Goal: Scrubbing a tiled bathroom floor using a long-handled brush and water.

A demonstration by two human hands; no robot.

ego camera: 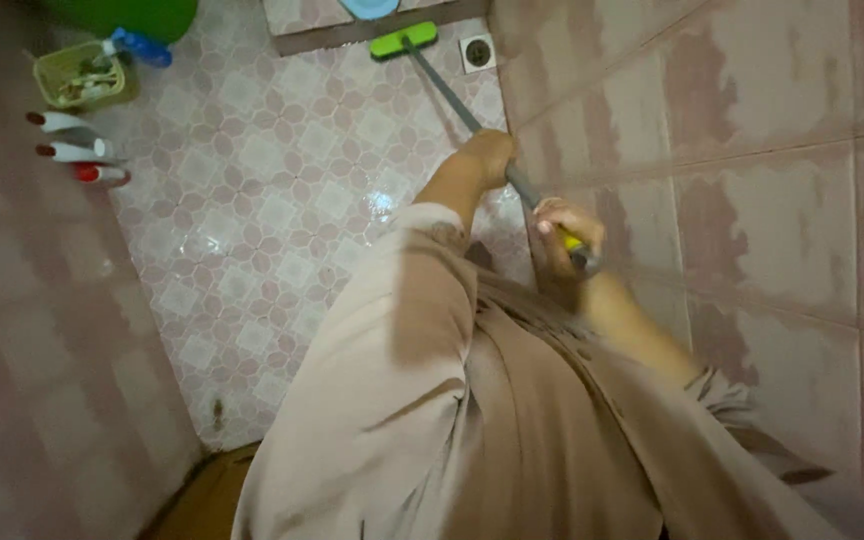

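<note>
The right hand (564, 228) wraps its fingers around the top of the grey brush handle (457, 100); the left hand (487, 155) grips lower down. Steady downward pressure would likely keep the green brush head (403, 40) flat on the patterned floor (272, 200) beside the drain (478, 52).

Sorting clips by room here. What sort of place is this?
Probably a bathroom or wash area: wet patterned floor tiles, tiled walls, a floor drain, and bottles by the wall. Both hands grip a long-handled scrubbing brush.
</note>
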